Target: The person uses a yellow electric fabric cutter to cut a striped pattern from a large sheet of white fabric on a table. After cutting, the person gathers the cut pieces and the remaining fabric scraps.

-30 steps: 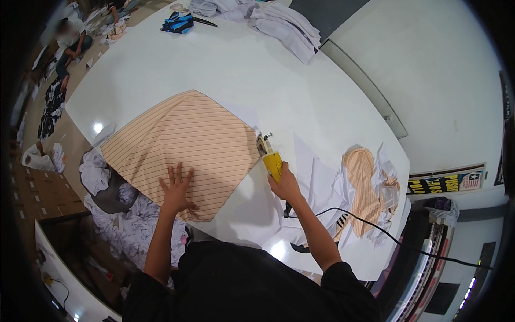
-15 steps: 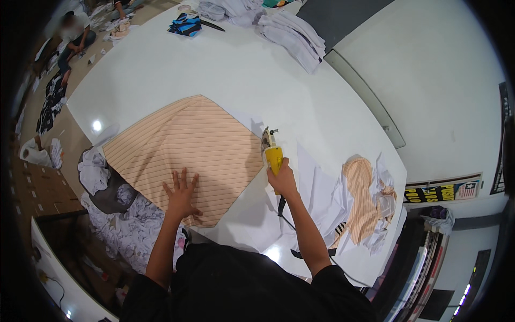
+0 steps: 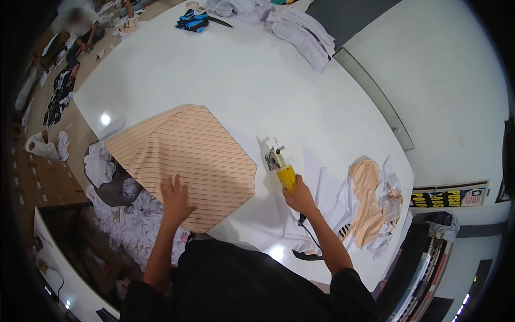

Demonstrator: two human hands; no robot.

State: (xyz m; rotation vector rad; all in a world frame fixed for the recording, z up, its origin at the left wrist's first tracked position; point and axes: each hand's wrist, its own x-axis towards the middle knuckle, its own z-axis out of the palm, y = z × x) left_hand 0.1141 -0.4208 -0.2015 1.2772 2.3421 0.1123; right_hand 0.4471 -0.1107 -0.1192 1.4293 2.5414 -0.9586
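Note:
A peach fabric piece with dark stripes lies on the white table, its left edge reaching the table's side. On its lower part rests my left hand, palm down, with the fingers stretched out. My right hand is wrapped round the yellow body of an electric rotary cutter, whose blade end points away from me. The cutter is a short way right of the fabric and apart from it. From its rear a dark cord runs down toward the table's near edge.
White and peach fabric scraps lie at the right. Folded white cloth, a blue-black bundle and a dark blade-like tool are at the far side. White scraps heap below the left edge. A person sits on the floor.
My right hand has drawn the cutter rightward and away from the fabric edge. The fabric has shifted slightly left under my left hand, and the whole view has moved a little.

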